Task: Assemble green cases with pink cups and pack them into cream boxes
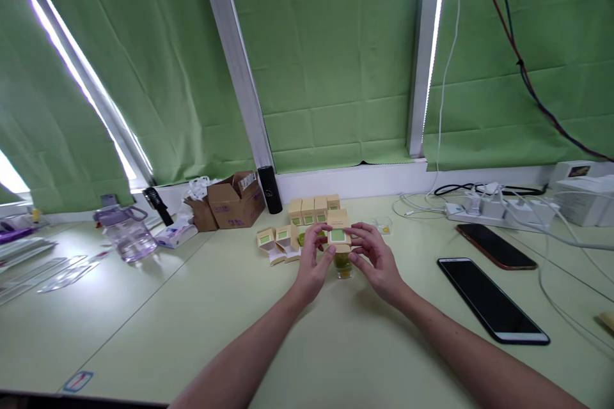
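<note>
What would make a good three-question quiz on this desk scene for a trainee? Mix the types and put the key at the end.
1. Fill in: the small box held between the left hand and right hand shows a square coloured ____.
2. In the picture, where is the black cylinder relative to the brown carton? A) left B) right C) on top
3. True or false: a white-edged phone lies to the right of both hands.

Key: 1. green; 2. B; 3. true

lilac bottle [128,238] | black cylinder [270,190] | two phones [493,300] (both screens dark) | power strip [494,220]
</note>
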The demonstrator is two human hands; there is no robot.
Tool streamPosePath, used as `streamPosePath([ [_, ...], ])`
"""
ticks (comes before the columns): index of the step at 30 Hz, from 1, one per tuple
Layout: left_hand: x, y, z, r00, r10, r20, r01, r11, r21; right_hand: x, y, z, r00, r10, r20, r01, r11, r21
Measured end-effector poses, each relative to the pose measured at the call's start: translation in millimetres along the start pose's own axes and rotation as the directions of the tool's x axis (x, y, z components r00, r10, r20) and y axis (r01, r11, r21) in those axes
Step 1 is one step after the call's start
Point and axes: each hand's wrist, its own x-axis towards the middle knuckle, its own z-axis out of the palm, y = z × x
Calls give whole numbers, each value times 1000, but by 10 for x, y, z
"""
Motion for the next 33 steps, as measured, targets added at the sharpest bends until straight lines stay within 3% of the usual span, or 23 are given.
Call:
streamPosePath([
  [19, 2, -49, 22, 1000, 17, -21, -16, 999, 39, 3, -1, 37, 998, 27, -50, -28, 999, -36],
  [27, -15, -5, -20, 997, 55, 47, -57, 998, 28, 2, 5, 19, 1000, -6, -19, 6, 1000, 2],
  [33, 0, -8, 4, 998, 64, 2, -64, 996, 63, 8, 22, 35, 999, -19, -42, 19, 1000, -9],
])
